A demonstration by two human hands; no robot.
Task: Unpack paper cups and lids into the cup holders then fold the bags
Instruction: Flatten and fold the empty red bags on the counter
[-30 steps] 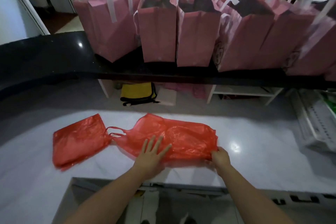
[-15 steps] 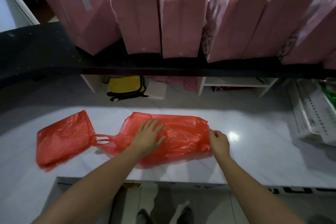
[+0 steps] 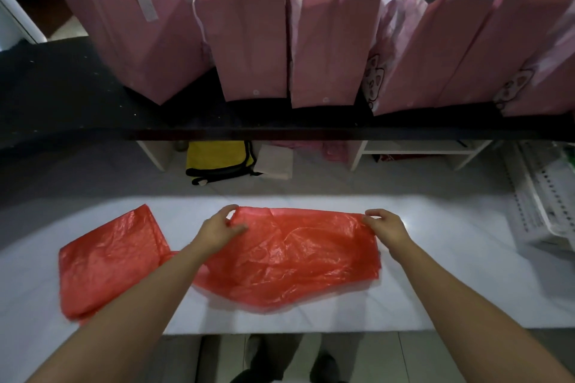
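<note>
A red plastic bag [image 3: 289, 258] lies flattened on the white counter [image 3: 435, 274] in front of me. My left hand [image 3: 219, 228] pinches its far left corner between thumb and fingers. My right hand [image 3: 385, 227] grips its far right corner. A second red plastic bag [image 3: 109, 261], folded flat, lies to the left, partly under my left forearm. No cups, lids or cup holders are in view.
Several pink paper bags with white handles [image 3: 255, 37] stand in a row on a black ledge [image 3: 62, 96] beyond the counter. Below the ledge sit a yellow pouch [image 3: 217, 158] and white shelving [image 3: 420, 152]. A white perforated tray [image 3: 547, 196] lies at the right.
Both hands moved from pressing on the bag and its right edge to gripping its far corners. The bag's handles are no longer seen at the left. The camera came closer.
</note>
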